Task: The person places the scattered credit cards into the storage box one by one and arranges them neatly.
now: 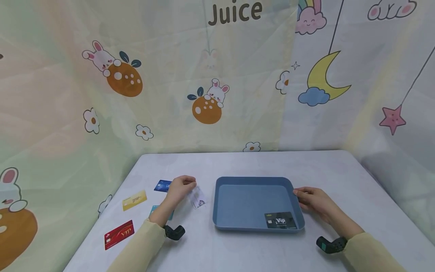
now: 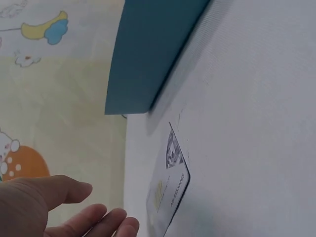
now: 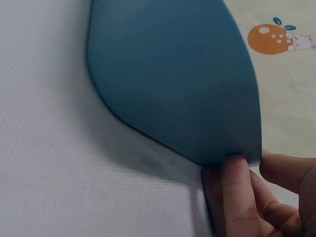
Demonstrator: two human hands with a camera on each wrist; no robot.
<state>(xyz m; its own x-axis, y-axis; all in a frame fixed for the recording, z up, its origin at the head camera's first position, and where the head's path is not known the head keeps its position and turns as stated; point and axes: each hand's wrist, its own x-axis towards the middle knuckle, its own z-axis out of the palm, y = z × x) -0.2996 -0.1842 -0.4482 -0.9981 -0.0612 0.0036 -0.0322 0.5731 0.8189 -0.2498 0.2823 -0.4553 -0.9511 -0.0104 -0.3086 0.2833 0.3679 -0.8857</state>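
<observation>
One diamond-print card just beside the parted left fingers is best edge-pinched while right fingers clamp the blue tray.

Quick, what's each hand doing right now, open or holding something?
Left hand: open, near the white card.
Right hand: closed, holding the tray by its right edge.

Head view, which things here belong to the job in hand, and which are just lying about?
Likely part of the job:
blue tray, held by the right grip
pale card, near the left grip
black card, lying in the tray

Apparently just lying about, untouched:
red card
yellow card
blue card
teal card, partly hidden
</observation>
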